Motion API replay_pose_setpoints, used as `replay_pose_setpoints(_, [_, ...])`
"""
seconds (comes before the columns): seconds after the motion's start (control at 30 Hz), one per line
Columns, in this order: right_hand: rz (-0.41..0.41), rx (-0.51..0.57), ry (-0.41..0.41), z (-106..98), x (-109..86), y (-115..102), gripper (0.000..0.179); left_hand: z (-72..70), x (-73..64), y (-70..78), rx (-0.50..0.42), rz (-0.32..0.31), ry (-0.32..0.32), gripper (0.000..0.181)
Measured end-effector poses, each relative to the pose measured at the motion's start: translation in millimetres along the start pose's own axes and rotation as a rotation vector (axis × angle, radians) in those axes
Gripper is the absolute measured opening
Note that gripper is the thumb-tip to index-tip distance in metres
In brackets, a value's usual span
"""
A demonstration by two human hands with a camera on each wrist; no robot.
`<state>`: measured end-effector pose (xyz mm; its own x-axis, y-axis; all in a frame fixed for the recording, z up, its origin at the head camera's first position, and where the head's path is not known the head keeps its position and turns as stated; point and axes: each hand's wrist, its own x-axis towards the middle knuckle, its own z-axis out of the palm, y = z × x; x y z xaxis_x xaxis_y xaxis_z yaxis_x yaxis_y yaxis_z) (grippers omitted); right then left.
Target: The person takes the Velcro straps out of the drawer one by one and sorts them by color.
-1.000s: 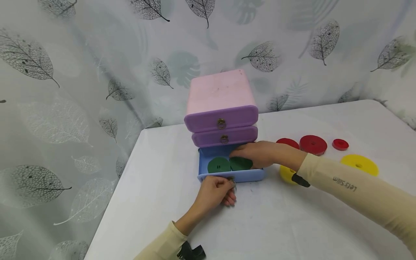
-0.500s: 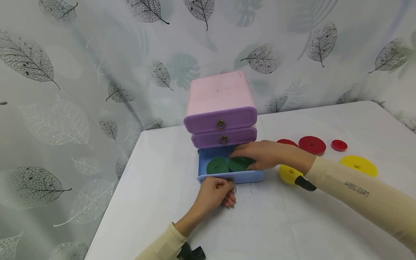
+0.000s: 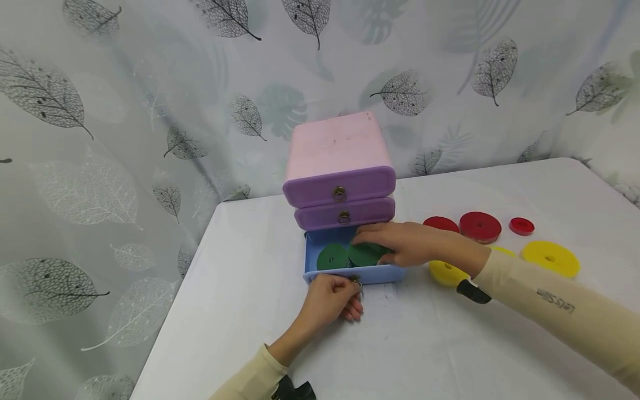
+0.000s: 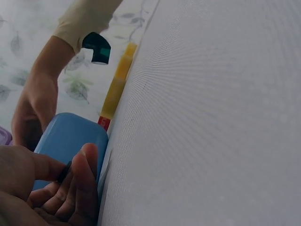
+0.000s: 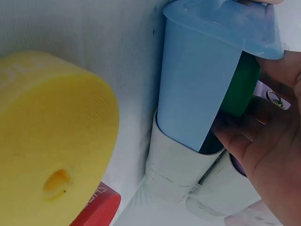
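A small drawer cabinet with a pink top [image 3: 340,139] has its blue bottom drawer [image 3: 377,274] pulled out. My left hand [image 3: 327,300] pinches the ring pull [image 3: 358,285] on that drawer's front; in the left wrist view the thumb and a finger meet on it. Two green ribbon rolls lie side by side in the drawer. Over the right one [image 3: 364,254], my right hand [image 3: 412,243] reaches in, its fingers and thumb curled round the roll. The left green roll [image 3: 332,256] is untouched. In the right wrist view, the drawer wall hides part of the held green roll [image 5: 242,87].
Red rolls [image 3: 480,226] and yellow rolls [image 3: 550,258] lie on the white table [image 3: 425,344] to the right of the cabinet. One yellow roll [image 3: 445,272] sits partly beneath my right forearm. Two purple drawers [image 3: 340,186] above are shut. A leaf-patterned curtain [image 3: 200,111] hangs behind.
My right hand has shifted slightly right and towards me, its fingers still at the right green roll, which has moved a little left. My left hand stays at the ring pull.
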<state>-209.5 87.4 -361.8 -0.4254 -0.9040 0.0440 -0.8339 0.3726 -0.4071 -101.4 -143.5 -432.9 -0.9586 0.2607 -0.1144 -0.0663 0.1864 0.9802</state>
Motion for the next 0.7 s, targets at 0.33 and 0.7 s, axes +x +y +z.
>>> replay_pose_setpoints(0.33, [-0.012, 0.033, 0.021, 4.1, -4.3, 1.5, 0.051, 1.4, -0.8, -0.8, -0.008, 0.002, -0.007, 0.032])
replay_pose_setpoints(0.7, [-0.061, 0.186, 0.042, 2.5, -2.0, 4.4, 0.046, 0.8, 1.0, 0.0, -0.009, 0.009, -0.016, 0.031])
